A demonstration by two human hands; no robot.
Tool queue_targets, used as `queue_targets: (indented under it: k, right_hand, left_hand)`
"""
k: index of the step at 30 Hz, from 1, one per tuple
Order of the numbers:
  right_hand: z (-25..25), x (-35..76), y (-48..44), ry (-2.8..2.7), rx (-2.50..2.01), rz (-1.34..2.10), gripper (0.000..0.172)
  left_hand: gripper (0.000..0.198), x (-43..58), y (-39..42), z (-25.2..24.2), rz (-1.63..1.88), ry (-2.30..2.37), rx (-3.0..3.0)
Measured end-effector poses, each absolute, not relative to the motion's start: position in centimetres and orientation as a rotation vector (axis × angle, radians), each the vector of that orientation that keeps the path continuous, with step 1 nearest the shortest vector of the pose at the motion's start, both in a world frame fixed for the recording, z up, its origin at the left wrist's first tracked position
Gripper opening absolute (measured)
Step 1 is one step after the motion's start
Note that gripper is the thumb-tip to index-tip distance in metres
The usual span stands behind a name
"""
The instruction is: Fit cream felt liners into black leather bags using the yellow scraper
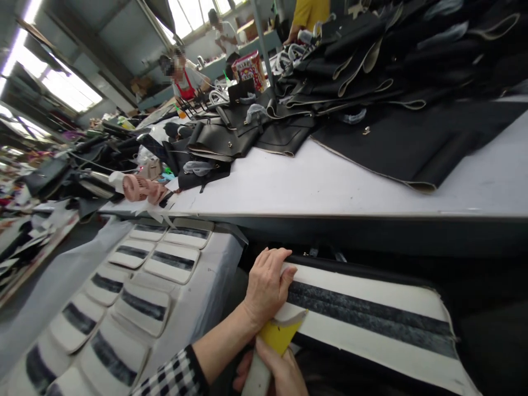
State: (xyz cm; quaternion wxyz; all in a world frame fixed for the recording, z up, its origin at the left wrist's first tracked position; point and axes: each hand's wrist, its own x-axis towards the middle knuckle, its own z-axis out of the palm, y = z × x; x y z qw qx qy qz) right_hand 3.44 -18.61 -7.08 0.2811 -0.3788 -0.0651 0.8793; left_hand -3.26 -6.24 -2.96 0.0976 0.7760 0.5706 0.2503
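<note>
Tbl [289,190]: red box [252,71]; yellow tool [282,335] in RH [285,372].

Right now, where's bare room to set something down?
Bare: the white tabletop between the black pieces and its front edge, right of the pink fan; narrowly, the lower table right of the striped pads. Crowded: the tabletop's far right, heaped with black pieces.

The left end of a white panel [371,283] with dark stripes is gripped by the left hand [268,283]. Just below, a yellow tool [280,334] with a pale handle is held in the right hand [282,369]. Smaller striped pieces [175,258] are laid in rows at the left. Beyond, a white table [280,187] is heaped with black material [396,137], and a pink fan [135,188] is seen near its left end.
</note>
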Motion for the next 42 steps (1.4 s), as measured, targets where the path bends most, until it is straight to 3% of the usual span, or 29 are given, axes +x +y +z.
queue_targets:
  k: [6, 12, 14, 17, 21, 24, 34, 42]
  right_hand:
    - [-5.5, 4.8, -19.4, -0.264, -1.067, 2.356, 0.081]
    - [-1.3, 12.6, -15.3, -0.85, -1.192, 2.274, 0.063]
    - [-0.1, 16.5, -12.3, -0.998, -1.331, 2.016, 0.062]
    - [0.5, 21.9, -6.2, -1.37, -1.604, 1.524, 0.058]
    - [0.1, 26.5, 2.1, -2.097, -1.805, 0.479, 0.045]
    - [-0.6, 27.0, 6.4, -2.217, -1.885, 0.201, 0.039]
    - [-3.8, 20.6, 14.2, -2.279, -1.761, 0.064, 0.043]
    - [-3.3, 22.6, 10.2, -1.912, -1.547, 0.463, 0.036]
  left_hand:
    - [0.036, -3.8, -5.4, -2.8, 0.96, 1.553, 1.878]
    - [0.052, -6.4, -6.8, -4.3, 1.47, 1.535, 1.012]
    - [0.053, -6.7, -8.6, -4.5, 1.406, 1.645, 1.113]
    - [0.06, -6.2, -11.0, -4.3, 1.038, 1.749, 1.675]
    - [0.082, -5.0, -11.2, -4.1, 0.602, 1.802, 2.282]
    - [0.086, -4.4, -10.0, -4.4, 0.506, 1.853, 2.479]
    - [0.09, -4.3, -8.8, -5.1, 0.625, 1.752, 2.522]
    - [0.06, -4.2, -9.7, -4.8, 1.119, 1.746, 1.367]
